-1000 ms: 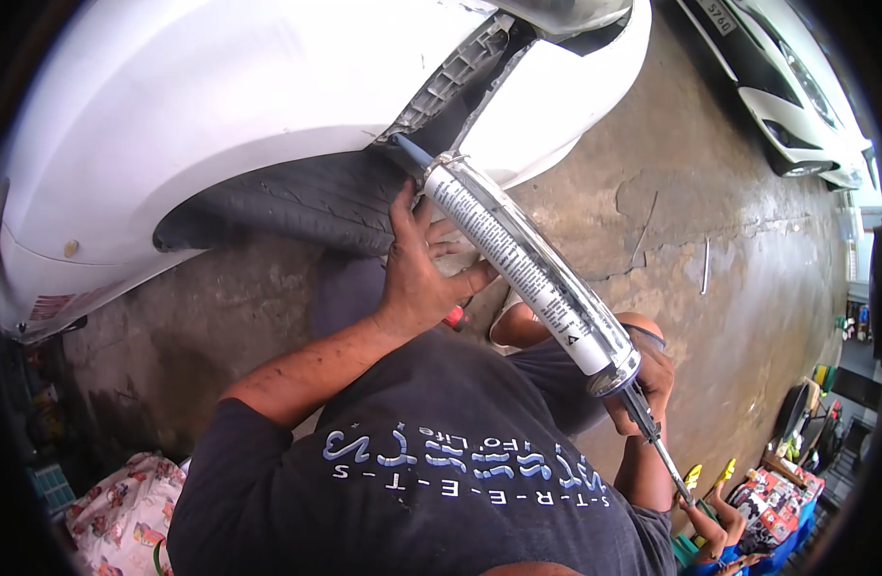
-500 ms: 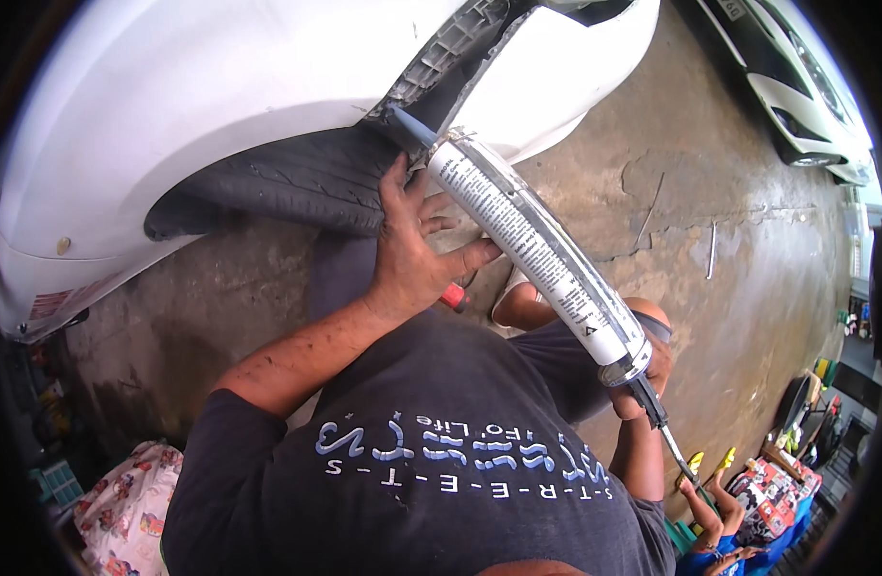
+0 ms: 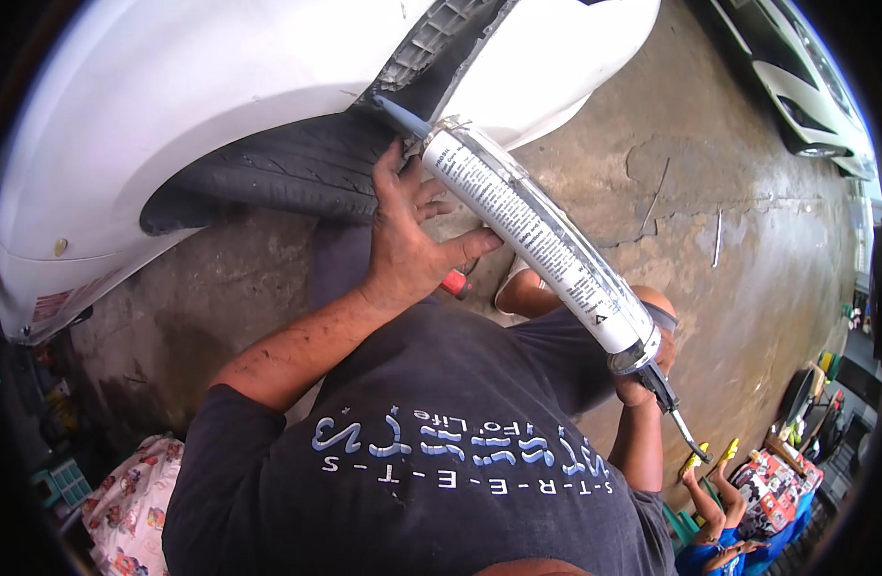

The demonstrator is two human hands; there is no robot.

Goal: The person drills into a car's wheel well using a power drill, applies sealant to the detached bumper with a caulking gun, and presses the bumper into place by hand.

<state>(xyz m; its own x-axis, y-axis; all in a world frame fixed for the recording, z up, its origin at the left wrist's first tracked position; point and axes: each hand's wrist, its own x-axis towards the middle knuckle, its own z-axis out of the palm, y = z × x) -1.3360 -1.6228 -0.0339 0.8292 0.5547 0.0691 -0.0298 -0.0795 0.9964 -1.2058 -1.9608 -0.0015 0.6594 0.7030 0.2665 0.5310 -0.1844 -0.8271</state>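
Observation:
A caulking gun (image 3: 532,240) with a white printed cartridge lies diagonally across the view, its grey nozzle (image 3: 402,117) reaching the rough dark gap beside a white fender (image 3: 153,86). My left hand (image 3: 407,226) cradles the front of the barrel, index finger by the nozzle and thumb against the cartridge, the other fingers partly spread. My right hand (image 3: 642,379) grips the gun's handle at the rear, mostly hidden behind it. A loose white bumper corner (image 3: 546,67) hangs beyond the nozzle. The black tyre (image 3: 273,178) sits inside the wheel arch below.
A red tool (image 3: 456,284) lies near my legs and a metal bar (image 3: 717,235) on the concrete floor (image 3: 710,307). Another white car (image 3: 796,96) stands at upper right. At lower right a person (image 3: 714,538) in yellow footwear is beside mixed items. Floral fabric (image 3: 129,504) is at lower left.
Both hands and the caulking gun have shifted slightly forward, the nozzle moving up and left along the gap. The fender appears slightly higher in the view.

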